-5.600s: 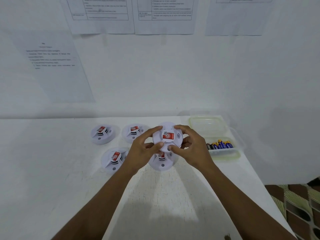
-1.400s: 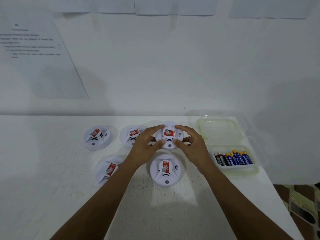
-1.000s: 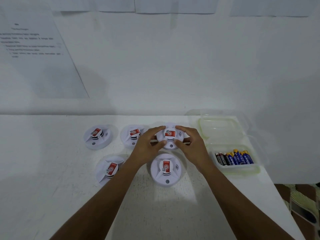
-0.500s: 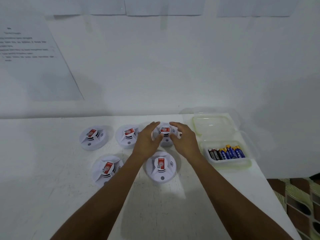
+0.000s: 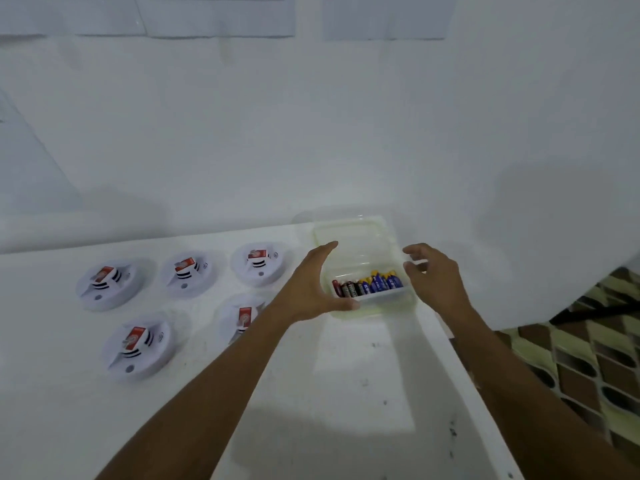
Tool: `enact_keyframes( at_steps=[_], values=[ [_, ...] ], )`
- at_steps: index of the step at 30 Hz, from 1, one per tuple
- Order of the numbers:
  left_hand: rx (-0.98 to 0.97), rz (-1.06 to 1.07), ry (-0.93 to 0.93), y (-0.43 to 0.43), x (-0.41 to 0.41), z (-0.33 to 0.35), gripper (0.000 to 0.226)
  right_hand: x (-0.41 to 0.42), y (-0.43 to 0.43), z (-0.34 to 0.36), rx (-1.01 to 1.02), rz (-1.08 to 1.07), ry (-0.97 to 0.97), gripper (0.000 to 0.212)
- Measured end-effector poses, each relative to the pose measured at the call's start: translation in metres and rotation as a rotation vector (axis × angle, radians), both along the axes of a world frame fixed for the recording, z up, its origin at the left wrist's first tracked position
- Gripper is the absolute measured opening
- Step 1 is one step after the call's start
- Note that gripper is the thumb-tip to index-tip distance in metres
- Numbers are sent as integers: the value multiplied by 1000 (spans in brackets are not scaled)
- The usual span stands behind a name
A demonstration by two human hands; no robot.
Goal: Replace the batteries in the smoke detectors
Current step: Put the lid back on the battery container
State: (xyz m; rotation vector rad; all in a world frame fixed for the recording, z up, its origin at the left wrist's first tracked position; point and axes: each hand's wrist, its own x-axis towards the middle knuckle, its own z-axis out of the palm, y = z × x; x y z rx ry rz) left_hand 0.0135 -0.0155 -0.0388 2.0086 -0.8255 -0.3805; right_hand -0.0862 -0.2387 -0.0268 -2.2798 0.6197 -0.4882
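Note:
Several round white smoke detectors with red labels lie on the white table (image 5: 332, 382): a back row with one at the left (image 5: 105, 284), one in the middle (image 5: 187, 271) and one at the right (image 5: 259, 263), and a front row with one at the left (image 5: 136, 346) and one (image 5: 240, 317) partly hidden by my left forearm. A clear plastic box (image 5: 374, 304) holds several batteries (image 5: 367, 285), some red-black, some blue-yellow. My left hand (image 5: 311, 285) is spread at the box's left side, thumb at its front corner. My right hand (image 5: 433, 275) hovers by its right side, fingers loosely curled, holding nothing.
The box's hinged lid (image 5: 353, 245) lies open against the white wall. Papers (image 5: 221, 15) hang on the wall above. The table's right edge (image 5: 460, 372) drops to a patterned floor (image 5: 588, 358) just right of the box.
Both hands let go of the back-right detector, which now lies on the table, and moved right to either side of the battery box. The camera has turned right.

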Motion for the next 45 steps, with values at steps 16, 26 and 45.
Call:
enact_keyframes(
  at_steps=[16,26,45],
  values=[
    [-189,212,120,28,-19,6,105,-9,-40,-41,328,-61,59,49],
    [-161,153,172,7,-25,-4,113,-66,-98,49,273,-243,-399,37],
    [-334,408,61,28,-31,56,17,-29,-4,58,683,96,-397,40]
  ],
)
